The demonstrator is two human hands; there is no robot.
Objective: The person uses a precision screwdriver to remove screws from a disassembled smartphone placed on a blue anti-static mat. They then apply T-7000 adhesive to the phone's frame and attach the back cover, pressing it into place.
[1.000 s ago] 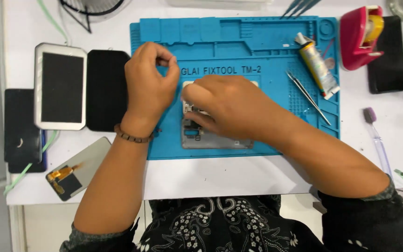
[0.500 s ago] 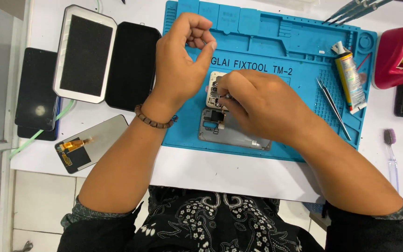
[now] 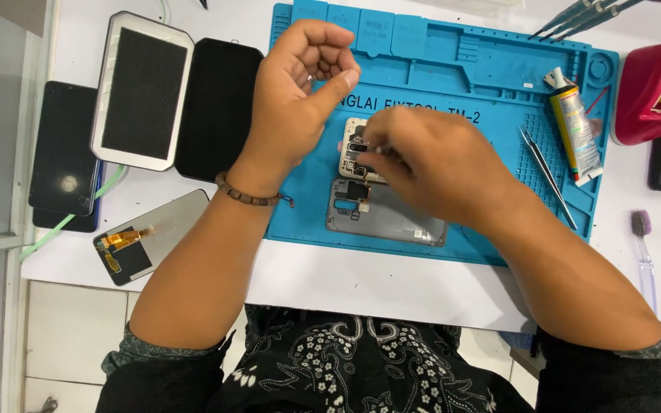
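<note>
Fingers of my right hand (image 3: 430, 164) pinch on the opened phone (image 3: 361, 157) on the blue mat (image 3: 491, 84); my left hand (image 3: 300, 99) hovers above the mat, loosely curled, holding nothing I can see.

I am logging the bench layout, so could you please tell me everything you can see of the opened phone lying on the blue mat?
The opened phone lies flat on the blue mat, near its front edge, back cover off and insides facing up. Its frame looks grey, like metal or plastic, with dark components and connectors at the left end. A pale inner plate sits just behind it, partly hidden. The right hand covers its upper right part, fingertips at the plate. The left hand is raised beside it, apparently not touching it.
</note>
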